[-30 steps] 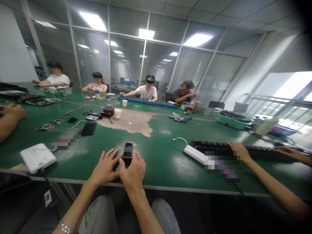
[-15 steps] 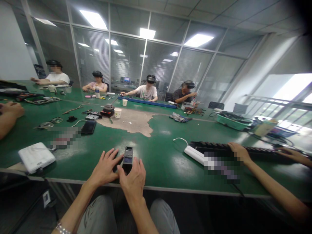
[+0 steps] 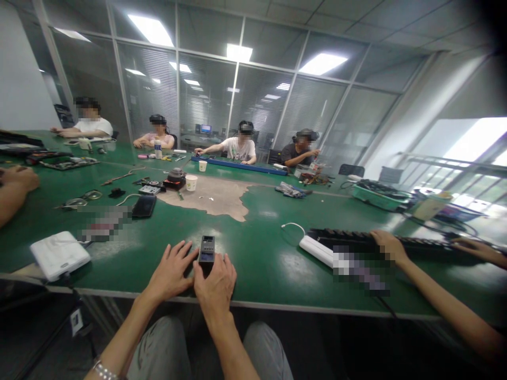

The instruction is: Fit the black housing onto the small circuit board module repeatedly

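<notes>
Where the right hand [image 3: 216, 282] meets the black device [image 3: 206, 250], the thumb and fingers flank the near end of the device in a pinch. The device extends forward from this grip, ahead of the right hand and slightly toward the left-hand side. Its long axis, as seen, points away from the wrist, nearly square to the near edge of the green table [image 3: 257, 264]. Whether its underside rests fully on the surface cannot be told.

The right hand is the nearer of the two. The left hand [image 3: 171, 272] is palm down with fingers spread, located to the left of the device; its index fingertip is just beside the device's left side, and contact cannot be confirmed. The phone [image 3: 144, 206] lies forward and left of the left hand; the white box [image 3: 59, 256] lies well apart, farther left.
</notes>
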A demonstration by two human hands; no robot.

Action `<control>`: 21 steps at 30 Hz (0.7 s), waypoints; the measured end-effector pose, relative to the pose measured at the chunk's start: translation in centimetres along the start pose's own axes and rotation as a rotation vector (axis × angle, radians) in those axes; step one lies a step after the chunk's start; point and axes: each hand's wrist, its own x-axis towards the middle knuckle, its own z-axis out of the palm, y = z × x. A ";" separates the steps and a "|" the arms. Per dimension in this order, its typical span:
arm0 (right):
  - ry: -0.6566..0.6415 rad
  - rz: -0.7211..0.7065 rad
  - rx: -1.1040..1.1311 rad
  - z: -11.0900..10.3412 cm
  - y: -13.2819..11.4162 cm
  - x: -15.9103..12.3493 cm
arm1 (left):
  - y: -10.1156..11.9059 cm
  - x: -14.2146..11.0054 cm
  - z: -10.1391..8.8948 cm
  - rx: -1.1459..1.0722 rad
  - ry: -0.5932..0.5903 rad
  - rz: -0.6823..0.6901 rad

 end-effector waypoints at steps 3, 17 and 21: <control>0.010 -0.009 0.040 -0.6 -0.4 0.7 | 0.0 0.0 -0.1 -0.006 -0.012 -0.006; 0.123 -0.044 0.087 -3.6 0.3 3.2 | 0.2 0.1 -0.2 -0.061 0.037 -0.006; 0.154 -0.036 0.033 -3.6 1.8 3.1 | 0.2 0.1 -0.3 -0.060 0.036 -0.008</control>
